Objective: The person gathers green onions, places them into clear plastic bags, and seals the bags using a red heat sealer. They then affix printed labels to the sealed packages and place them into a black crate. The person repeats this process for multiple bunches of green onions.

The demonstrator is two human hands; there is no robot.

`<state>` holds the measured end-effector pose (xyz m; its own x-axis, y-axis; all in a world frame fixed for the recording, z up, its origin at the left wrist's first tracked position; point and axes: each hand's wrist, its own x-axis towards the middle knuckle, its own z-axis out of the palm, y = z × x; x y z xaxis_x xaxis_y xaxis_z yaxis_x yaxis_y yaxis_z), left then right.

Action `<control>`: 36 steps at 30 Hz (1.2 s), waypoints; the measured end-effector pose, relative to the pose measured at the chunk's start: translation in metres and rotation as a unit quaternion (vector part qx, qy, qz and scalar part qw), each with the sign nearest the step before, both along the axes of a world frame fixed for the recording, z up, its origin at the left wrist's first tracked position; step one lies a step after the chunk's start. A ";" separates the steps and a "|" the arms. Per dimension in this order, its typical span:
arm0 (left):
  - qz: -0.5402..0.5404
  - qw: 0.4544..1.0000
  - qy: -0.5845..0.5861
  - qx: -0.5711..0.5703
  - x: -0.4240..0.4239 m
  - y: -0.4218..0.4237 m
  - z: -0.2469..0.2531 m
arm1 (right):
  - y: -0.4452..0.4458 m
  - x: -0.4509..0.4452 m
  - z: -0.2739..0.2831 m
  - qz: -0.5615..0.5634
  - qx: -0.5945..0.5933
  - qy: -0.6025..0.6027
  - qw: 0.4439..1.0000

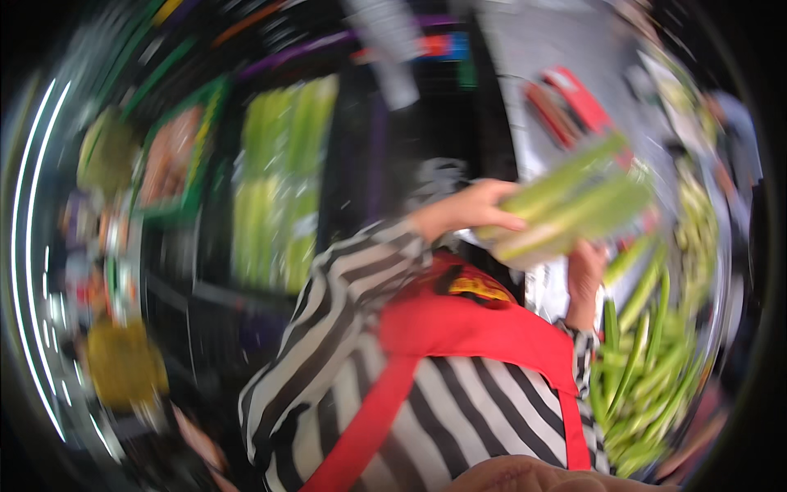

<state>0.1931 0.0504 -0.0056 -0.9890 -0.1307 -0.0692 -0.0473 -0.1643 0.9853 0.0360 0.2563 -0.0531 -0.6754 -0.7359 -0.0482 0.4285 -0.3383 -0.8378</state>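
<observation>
A plastic-wrapped bundle of green stalk vegetables (565,203) is held tilted in front of my chest, over the edge of a light counter. My left hand (486,209) grips its near, paler end, thumb over the top. Under its right part is my right hand (587,261), against the wrap; its fingers are partly hidden. Motion blur hides the exact kind of vegetable. Loose long green vegetables (645,369) lie heaped at the right, beside my right forearm. Beyond the bundle, a red object, perhaps a box or tool (578,98), rests on the counter (510,31).
Left of me, a black crate holds wrapped green bundles (280,184); a green crate (203,154) holds orange-brown produce. A person in yellow (126,363) is at the far left, another in blue (738,135) at the far right. More green produce (695,234) lines the right side.
</observation>
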 end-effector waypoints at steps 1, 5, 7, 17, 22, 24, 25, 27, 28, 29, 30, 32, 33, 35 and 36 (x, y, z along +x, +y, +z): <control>-0.007 0.999 0.009 -0.045 -0.001 -0.004 0.001 | -0.002 0.002 0.011 -0.027 -0.024 -0.026 0.999; 0.066 0.997 0.039 0.013 0.043 -0.008 0.030 | -0.027 -0.006 0.031 -0.005 -0.032 0.075 0.997; 0.111 0.993 0.049 0.015 0.063 -0.010 0.043 | -0.050 -0.002 0.044 0.060 -0.057 0.071 0.994; 0.440 0.891 -0.002 -0.109 0.255 -0.048 0.112 | -0.160 0.063 0.109 0.389 -0.046 0.173 0.904; 0.578 0.802 0.148 -0.006 0.287 -0.038 0.106 | -0.239 0.129 0.128 0.461 -0.050 0.228 0.856; 0.610 0.770 0.189 0.011 0.277 -0.038 0.096 | -0.268 0.155 0.138 0.486 -0.085 0.252 0.832; 0.628 0.749 0.210 0.019 0.274 -0.036 0.092 | -0.281 0.168 0.141 0.505 -0.096 0.258 0.818; 0.622 0.751 0.220 0.034 0.270 -0.034 0.086 | -0.304 0.192 0.141 0.510 -0.098 0.271 0.811; 0.630 0.742 0.225 0.041 0.267 -0.033 0.082 | -0.314 0.200 0.146 0.515 -0.079 0.278 0.807; 0.638 0.733 0.230 0.048 0.262 -0.032 0.079 | -0.322 0.208 0.152 0.520 -0.060 0.285 0.803; 0.663 0.710 0.234 0.037 0.255 -0.031 0.082 | -0.326 0.221 0.153 0.491 -0.081 0.273 0.823; 0.671 0.709 0.216 0.011 0.262 -0.038 0.079 | -0.347 0.226 0.154 0.495 -0.044 0.256 0.829; 0.675 0.709 0.206 -0.001 0.264 -0.040 0.076 | -0.356 0.230 0.153 0.497 -0.025 0.247 0.831; 0.695 0.696 0.175 -0.050 0.273 -0.041 0.067 | -0.371 0.244 0.153 0.485 -0.031 0.260 0.834; 0.682 0.708 0.173 -0.058 0.283 -0.038 0.066 | -0.380 0.246 0.157 0.476 -0.050 0.280 0.832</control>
<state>0.4765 0.0122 0.0602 0.1085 -0.9659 0.2350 0.3251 0.2579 0.9098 0.2823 -0.1232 0.1035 0.3205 -0.9315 0.1718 0.0934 -0.1494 -0.9844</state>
